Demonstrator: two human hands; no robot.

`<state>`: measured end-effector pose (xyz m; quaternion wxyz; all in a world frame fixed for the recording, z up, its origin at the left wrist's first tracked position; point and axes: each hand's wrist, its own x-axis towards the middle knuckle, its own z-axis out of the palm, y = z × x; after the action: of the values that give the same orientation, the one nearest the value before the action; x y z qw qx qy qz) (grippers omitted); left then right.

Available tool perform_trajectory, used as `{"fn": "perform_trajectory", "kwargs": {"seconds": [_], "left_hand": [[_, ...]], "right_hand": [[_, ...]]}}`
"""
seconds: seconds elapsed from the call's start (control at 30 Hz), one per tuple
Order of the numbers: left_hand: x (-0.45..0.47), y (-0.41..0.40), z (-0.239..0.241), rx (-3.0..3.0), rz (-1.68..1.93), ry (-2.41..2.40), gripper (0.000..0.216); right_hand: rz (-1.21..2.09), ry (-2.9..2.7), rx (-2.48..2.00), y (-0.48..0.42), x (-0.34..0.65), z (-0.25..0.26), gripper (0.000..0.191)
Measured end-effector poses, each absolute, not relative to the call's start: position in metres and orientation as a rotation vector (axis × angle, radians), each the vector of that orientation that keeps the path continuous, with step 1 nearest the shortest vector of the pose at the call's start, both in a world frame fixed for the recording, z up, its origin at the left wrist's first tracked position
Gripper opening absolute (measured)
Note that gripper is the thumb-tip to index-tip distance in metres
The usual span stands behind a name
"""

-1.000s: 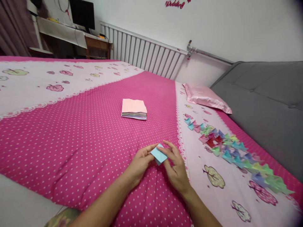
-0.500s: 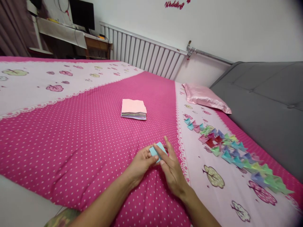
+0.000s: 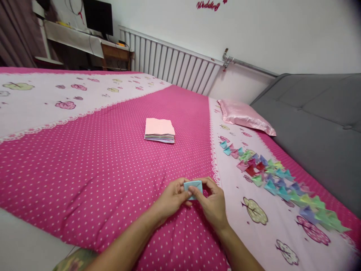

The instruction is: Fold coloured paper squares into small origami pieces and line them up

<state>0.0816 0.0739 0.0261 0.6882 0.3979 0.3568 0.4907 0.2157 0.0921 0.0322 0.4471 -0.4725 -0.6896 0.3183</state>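
A small square of folded light-blue paper [image 3: 194,185] is held just above the bed, between both hands. My left hand [image 3: 175,195] pinches its left edge, thumb on the near face and fingers behind. My right hand [image 3: 213,199] grips the right side, its thumb pressed across the middle of the paper. Fold lines show on the upper part; the back is hidden. Farther off, a stack of coloured paper squares [image 3: 160,127] lies on the bedspread, a pink sheet on top.
Several folded paper boats [image 3: 270,186] in mixed colours stand in rows on the right of the bedspread [image 3: 113,158]. A pink pillow [image 3: 244,116] lies by the grey headboard [image 3: 313,128]. Beyond the bed are a white radiator [image 3: 169,56] and a desk with a monitor [image 3: 98,17].
The blue paper has been turned level and shifted slightly right. My right hand's fingers, stretched out before, are now curled round its right side, thumb on the front.
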Motion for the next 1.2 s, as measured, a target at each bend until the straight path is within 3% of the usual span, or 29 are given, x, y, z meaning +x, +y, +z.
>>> {"fn": "perform_trajectory", "kwargs": {"seconds": [0.47,1.2], "left_hand": [[0.0822,0.0723,0.0227,1.056,0.808,0.912,0.032],[0.0804,0.0717,0.0224,1.105,0.764,0.936,0.039]], "right_hand": [[1.205,-1.279,-1.129,0.0933,0.2162,0.028,0.021],[1.124,-1.204,-1.185,0.0948,0.2186,0.0322,0.031]]}}
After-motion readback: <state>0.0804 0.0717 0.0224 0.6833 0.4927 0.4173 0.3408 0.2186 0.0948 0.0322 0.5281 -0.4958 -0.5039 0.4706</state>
